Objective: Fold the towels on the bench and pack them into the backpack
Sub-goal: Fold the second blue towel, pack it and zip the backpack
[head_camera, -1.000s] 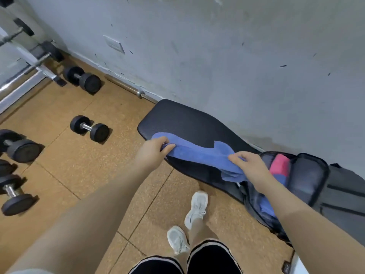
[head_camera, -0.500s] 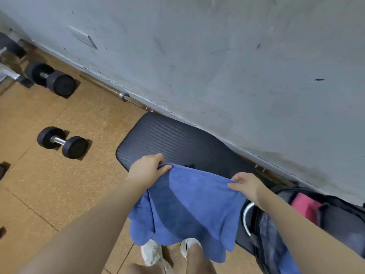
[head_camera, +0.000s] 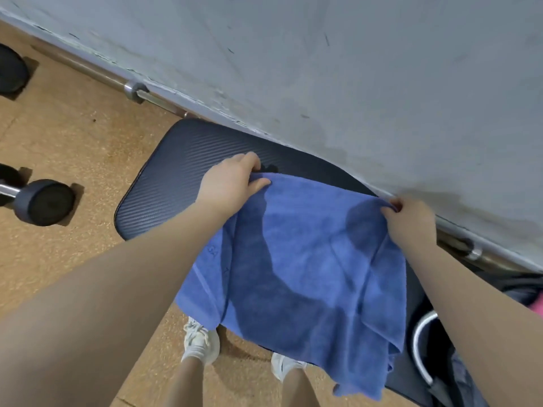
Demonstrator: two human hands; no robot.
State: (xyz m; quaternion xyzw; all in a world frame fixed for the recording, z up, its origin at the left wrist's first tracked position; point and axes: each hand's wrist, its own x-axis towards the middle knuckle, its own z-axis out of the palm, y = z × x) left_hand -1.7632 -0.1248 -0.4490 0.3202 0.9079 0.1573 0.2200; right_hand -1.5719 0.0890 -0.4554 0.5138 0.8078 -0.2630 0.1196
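A blue towel (head_camera: pixel 305 265) is spread open over the black padded bench (head_camera: pixel 173 177), its near edge hanging past the bench's front side. My left hand (head_camera: pixel 232 183) pinches the towel's far left corner over the bench pad. My right hand (head_camera: pixel 411 221) pinches the far right corner close to the wall. The towel hangs taut between both hands. The dark backpack (head_camera: pixel 449 374) shows only partly at the right edge, with a sliver of pink towel (head_camera: pixel 537 306) inside it.
A grey wall (head_camera: pixel 352 69) rises right behind the bench, with a steel barbell (head_camera: pixel 135 89) lying along its base. Dumbbells (head_camera: pixel 44 201) lie on the cork floor to the left. My white shoes (head_camera: pixel 199 339) stand just in front of the bench.
The bunched towel has been pulled out and spread wide between my hands. Both hands moved further out over the bench toward the wall, and my view tilted down and right.
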